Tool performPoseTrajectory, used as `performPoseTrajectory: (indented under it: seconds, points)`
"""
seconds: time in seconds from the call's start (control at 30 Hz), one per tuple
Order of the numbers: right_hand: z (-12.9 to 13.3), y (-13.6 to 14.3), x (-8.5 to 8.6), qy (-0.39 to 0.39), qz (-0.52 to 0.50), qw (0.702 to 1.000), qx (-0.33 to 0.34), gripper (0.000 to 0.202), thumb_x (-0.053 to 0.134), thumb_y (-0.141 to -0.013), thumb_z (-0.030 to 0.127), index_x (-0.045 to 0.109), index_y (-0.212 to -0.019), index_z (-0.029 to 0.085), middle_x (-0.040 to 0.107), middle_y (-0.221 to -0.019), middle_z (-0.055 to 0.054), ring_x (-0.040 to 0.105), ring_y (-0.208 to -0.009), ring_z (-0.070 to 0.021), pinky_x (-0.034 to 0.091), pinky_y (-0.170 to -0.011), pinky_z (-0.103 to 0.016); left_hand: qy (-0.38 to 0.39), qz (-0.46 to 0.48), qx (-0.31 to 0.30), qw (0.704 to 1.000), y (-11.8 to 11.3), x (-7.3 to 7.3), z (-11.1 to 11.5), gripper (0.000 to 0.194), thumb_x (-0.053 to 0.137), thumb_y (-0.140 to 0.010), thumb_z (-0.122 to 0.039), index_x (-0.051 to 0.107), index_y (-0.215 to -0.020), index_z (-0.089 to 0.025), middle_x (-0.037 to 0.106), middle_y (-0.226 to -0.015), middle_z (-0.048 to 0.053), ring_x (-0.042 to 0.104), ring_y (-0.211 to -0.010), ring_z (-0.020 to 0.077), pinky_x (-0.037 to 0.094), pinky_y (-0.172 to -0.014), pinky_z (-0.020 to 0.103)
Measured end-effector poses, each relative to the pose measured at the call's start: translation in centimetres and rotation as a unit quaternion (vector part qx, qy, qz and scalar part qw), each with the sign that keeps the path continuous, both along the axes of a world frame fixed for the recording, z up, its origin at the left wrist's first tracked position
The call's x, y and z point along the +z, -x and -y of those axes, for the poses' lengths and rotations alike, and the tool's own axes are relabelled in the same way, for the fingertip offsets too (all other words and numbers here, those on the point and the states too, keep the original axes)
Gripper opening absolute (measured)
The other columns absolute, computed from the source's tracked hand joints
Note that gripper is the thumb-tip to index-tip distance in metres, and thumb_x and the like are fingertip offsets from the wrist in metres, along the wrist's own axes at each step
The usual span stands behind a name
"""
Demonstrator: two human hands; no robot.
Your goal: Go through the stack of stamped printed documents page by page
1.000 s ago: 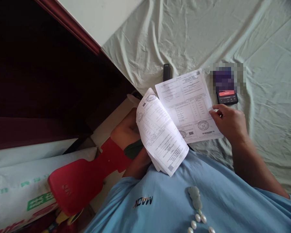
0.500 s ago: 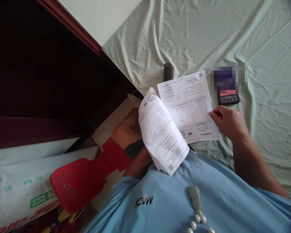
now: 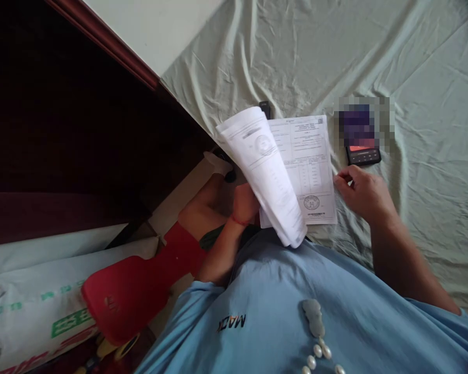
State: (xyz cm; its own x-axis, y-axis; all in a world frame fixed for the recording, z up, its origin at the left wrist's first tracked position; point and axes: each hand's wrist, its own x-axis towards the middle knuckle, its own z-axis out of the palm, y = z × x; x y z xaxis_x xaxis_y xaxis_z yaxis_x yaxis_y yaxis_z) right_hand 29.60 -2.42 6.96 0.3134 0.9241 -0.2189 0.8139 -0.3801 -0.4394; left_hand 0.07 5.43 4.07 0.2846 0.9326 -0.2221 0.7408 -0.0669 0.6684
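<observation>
A bundle of printed paper sheets [image 3: 273,176] is curled over in the middle, its free end towards my shirt. My left hand [image 3: 246,202] is closed on the bundle's left side, its fingertips hidden behind the paper. Under the curled part lies a flat printed sheet [image 3: 314,156] with a round stamp near its bottom. My right hand [image 3: 362,192] has thumb and forefinger pinched together at this sheet's right edge. A phone [image 3: 362,140], partly pixelated, lies just beyond my right hand on the pale green bedsheet [image 3: 432,171].
A small black object [image 3: 264,109] shows behind the papers. At the left stands a dark wooden piece of furniture [image 3: 81,130]. A red plastic seat [image 3: 128,296] is beside my left leg, near a white printed sack [image 3: 27,306].
The bundle has swung up and curled over further, covering more of the flat sheet. My left hand has come into view. The flat sheet's right edge has shifted left; my right hand moved slightly.
</observation>
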Motion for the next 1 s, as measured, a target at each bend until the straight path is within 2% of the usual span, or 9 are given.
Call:
performPoseTrajectory:
  seconds: [0.07, 0.13, 0.27, 0.37, 0.57, 0.67, 0.83, 0.93, 1.0]
  points:
    - [0.1, -0.1, -0.1, -0.033, -0.011, 0.999, -0.011, 0.026, 0.059, -0.093, 0.041, 0.074, -0.100, 0.021, 0.079, -0.094, -0.012, 0.063, -0.071, -0.0236, 0.041, -0.069, -0.037, -0.017, -0.001, 0.006, 1.000, 0.2, -0.5, 0.0, 0.041, 0.055, -0.103, -0.032, 0.048, -0.065, -0.019, 0.048, -0.061, -0.001, 0.047, -0.061, 0.0139, 0.034, -0.062, 0.030]
    - [0.2, -0.2, -0.2, -0.059, -0.032, 0.997, -0.022, 0.030, 0.058, -0.093, 0.044, 0.074, -0.101, 0.020, 0.079, -0.094, -0.013, 0.062, -0.069, -0.0224, 0.043, -0.070, -0.038, -0.038, 0.015, 0.016, 0.999, 0.4, -1.0, 0.2, 0.042, 0.050, -0.103, -0.032, 0.039, -0.064, -0.021, 0.041, -0.057, -0.002, 0.039, -0.058, 0.0130, 0.027, -0.061, 0.032]
    - [0.3, -0.4, -0.3, -0.101, -0.062, 0.992, -0.045, 0.036, 0.056, -0.095, 0.052, 0.073, -0.104, 0.022, 0.079, -0.096, -0.012, 0.063, -0.071, -0.0228, 0.047, -0.073, -0.040, -0.063, 0.068, 0.023, 0.995, 0.9, -2.2, 0.6, 0.046, 0.049, -0.101, -0.043, 0.032, -0.064, -0.022, 0.036, -0.057, -0.003, 0.032, -0.058, 0.0125, 0.022, -0.061, 0.032]
    - [0.1, -0.2, -0.5, -0.118, -0.052, 0.991, -0.042, 0.035, 0.054, -0.096, 0.050, 0.072, -0.110, 0.023, 0.078, -0.104, -0.013, 0.064, -0.073, -0.0241, 0.048, -0.075, -0.041, -0.033, 0.133, 0.040, 0.990, 1.3, -3.1, 1.0, 0.052, 0.049, -0.100, -0.056, 0.034, -0.064, -0.022, 0.035, -0.059, -0.003, 0.032, -0.059, 0.0124, 0.024, -0.061, 0.031]
    - [-0.6, 0.5, -1.5, 0.008, 0.056, 0.998, 0.027, 0.027, 0.055, -0.096, 0.045, 0.069, -0.094, 0.022, 0.077, -0.099, -0.014, 0.064, -0.078, -0.0278, 0.035, -0.066, -0.038, 0.060, 0.237, 0.101, 0.964, 1.4, -4.7, 1.7, 0.065, 0.058, -0.090, -0.079, 0.045, -0.065, -0.020, 0.039, -0.063, -0.003, 0.035, -0.063, 0.0123, 0.028, -0.061, 0.029]
    - [-0.3, 0.5, -2.0, 0.050, 0.059, 0.996, 0.044, 0.020, 0.060, -0.094, 0.041, 0.066, -0.087, 0.023, 0.076, -0.093, -0.012, 0.063, -0.077, -0.0272, 0.032, -0.064, -0.037, 0.077, 0.262, 0.118, 0.955, 1.4, -5.1, 1.9, 0.066, 0.062, -0.087, -0.081, 0.047, -0.065, -0.020, 0.040, -0.063, -0.003, 0.036, -0.064, 0.0124, 0.028, -0.060, 0.029]
    - [0.9, 0.6, -2.0, 0.076, 0.031, 0.994, 0.069, 0.015, 0.062, -0.093, 0.037, 0.066, -0.086, 0.024, 0.074, -0.083, -0.007, 0.062, -0.073, -0.0259, 0.037, -0.064, -0.037, 0.079, 0.275, 0.130, 0.949, 1.3, -5.4, 2.0, 0.063, 0.062, -0.090, -0.076, 0.046, -0.066, -0.020, 0.040, -0.065, -0.002, 0.036, -0.065, 0.0128, 0.029, -0.061, 0.028]
    - [1.7, 1.0, -1.8, -0.008, 0.057, 0.996, 0.073, 0.017, 0.059, -0.098, 0.035, 0.071, -0.100, 0.023, 0.076, -0.100, -0.011, 0.068, -0.087, -0.0300, 0.046, -0.069, -0.040, 0.064, 0.275, 0.129, 0.951, 1.2, -5.5, 2.2, 0.061, 0.061, -0.093, -0.072, 0.043, -0.066, -0.020, 0.038, -0.064, -0.003, 0.034, -0.065, 0.0123, 0.028, -0.060, 0.028]
    - [2.2, 1.2, -2.0, -0.098, 0.064, 0.987, 0.115, 0.026, 0.057, -0.101, 0.032, 0.072, -0.118, 0.020, 0.074, -0.122, -0.016, 0.068, -0.108, -0.0344, 0.053, -0.083, -0.046, 0.056, 0.268, 0.122, 0.954, 1.2, -5.3, 2.6, 0.061, 0.061, -0.094, -0.071, 0.042, -0.066, -0.020, 0.038, -0.064, -0.003, 0.034, -0.064, 0.0121, 0.028, -0.059, 0.028]
